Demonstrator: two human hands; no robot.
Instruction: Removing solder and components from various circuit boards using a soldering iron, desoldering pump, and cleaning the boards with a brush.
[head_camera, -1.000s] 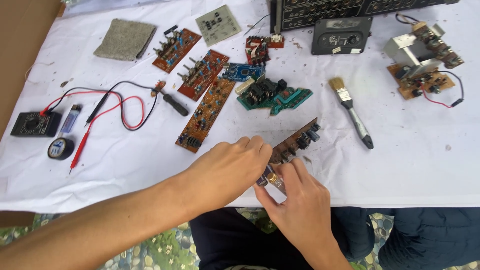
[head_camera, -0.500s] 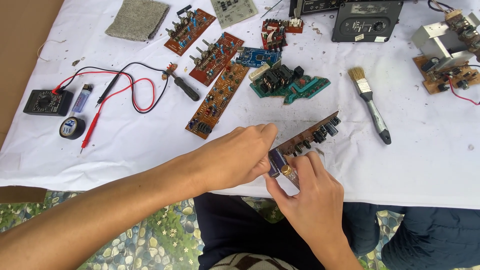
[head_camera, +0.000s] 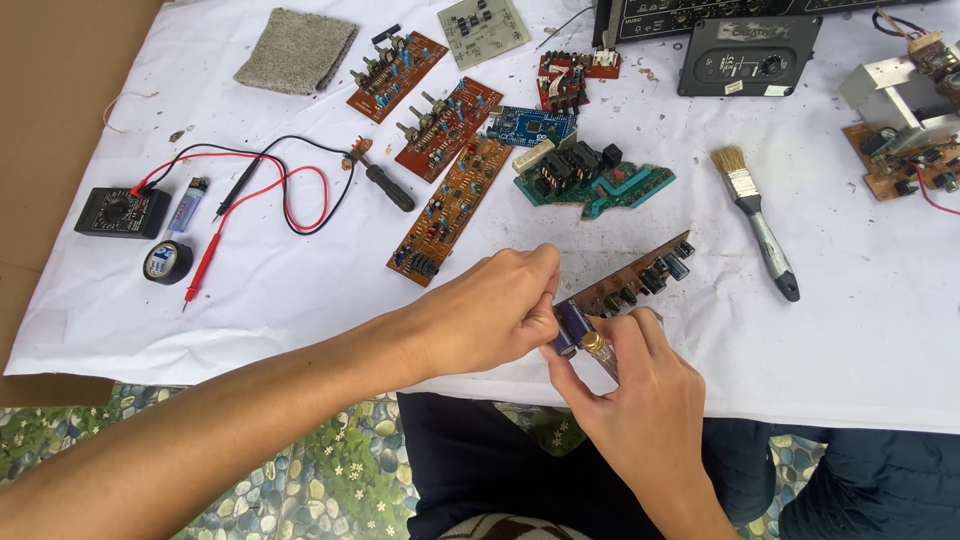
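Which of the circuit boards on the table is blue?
The small blue board at the table's middle, between the brown knobbed board and the green board. The rest are brown, green, red or pale; the hands are not near it.

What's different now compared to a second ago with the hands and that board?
Little has changed. Both hands, left hand and right hand, keep their grip on the brown circuit board at the table's near edge, fingers pinching the dark cylindrical part at its end. The paintbrush, multimeter and other boards stayed put.
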